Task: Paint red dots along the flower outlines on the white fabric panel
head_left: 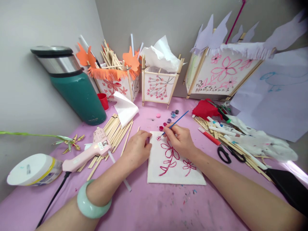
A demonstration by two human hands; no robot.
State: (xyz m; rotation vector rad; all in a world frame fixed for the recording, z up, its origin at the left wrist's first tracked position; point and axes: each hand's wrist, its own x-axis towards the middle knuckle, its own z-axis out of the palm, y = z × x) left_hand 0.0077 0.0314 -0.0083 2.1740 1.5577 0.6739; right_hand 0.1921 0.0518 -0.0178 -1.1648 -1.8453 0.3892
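My right hand (180, 139) holds a thin blue paintbrush (179, 118), its tip down at the upper part of a white square panel (154, 173). Dark pink flowers and a leafy stem (170, 157) are painted on the panel, with a small flower (158, 138) near the top left corner. At the panel's left edge rests my left hand (138, 149), loosely curved, thumb and fingers apart, fingertips touching the edge. Several small paint pots (169, 121) in pink, purple, blue and black stand just beyond the panel; a pale pink lid or pot (158, 115) lies beside them.
Left are a pink glue gun (101, 144), wooden sticks (116, 131), a tub (33, 170) and a green bottle (77, 93). Decorated lanterns (160, 86) line the back wall. Scissors (225, 155), a red cloth (205, 109) and markers (209, 136) lie right.
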